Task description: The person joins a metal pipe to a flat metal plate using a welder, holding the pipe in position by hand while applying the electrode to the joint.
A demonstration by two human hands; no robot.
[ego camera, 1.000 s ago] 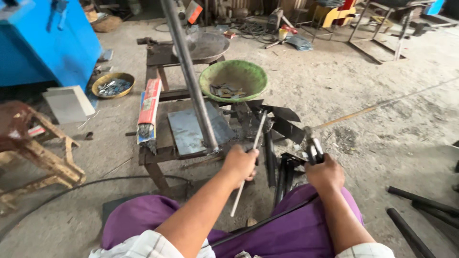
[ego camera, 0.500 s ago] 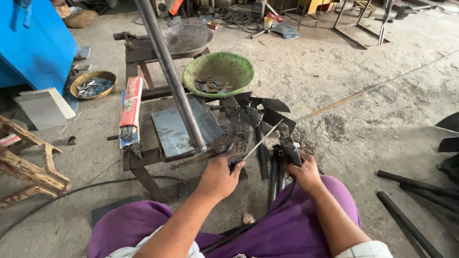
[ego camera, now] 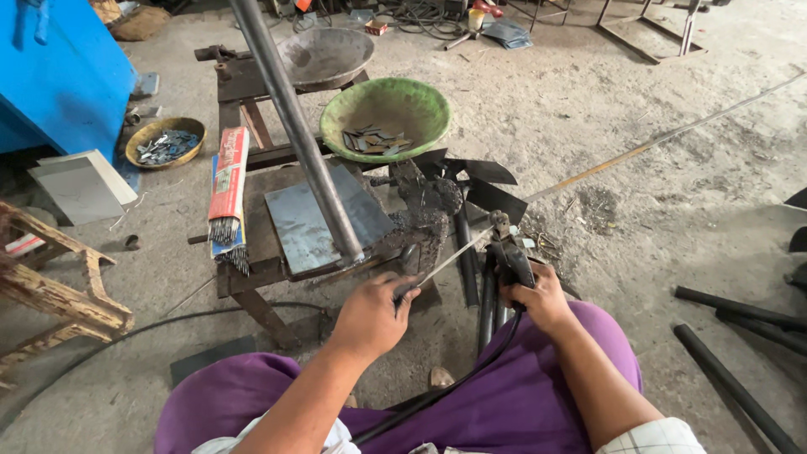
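My left hand (ego camera: 370,313) pinches the near end of a thin grey welding rod (ego camera: 454,255). The rod slants up and right into the jaws of a black electrode holder (ego camera: 508,252). My right hand (ego camera: 538,296) grips that holder's handle, and a black cable (ego camera: 437,395) runs from it across my purple-clad lap. Both hands hover just in front of a low, rusty metal work stand (ego camera: 252,261). On it lie a grey steel plate (ego camera: 307,220) and a slag-crusted clamp (ego camera: 424,210).
A long steel pipe (ego camera: 294,126) rises from the stand. A packet of welding rods (ego camera: 227,189) lies on its left edge. A green bowl (ego camera: 387,105) holds metal pieces; a grey pan (ego camera: 324,55) sits behind. Black pipes (ego camera: 731,370) lie at right; a wooden frame (ego camera: 50,286) stands left.
My left hand slid from the rod's middle to its near end. The rod swung from steeply upright to a shallow slant, its far tip now at the holder's jaws. My view shifted closer.
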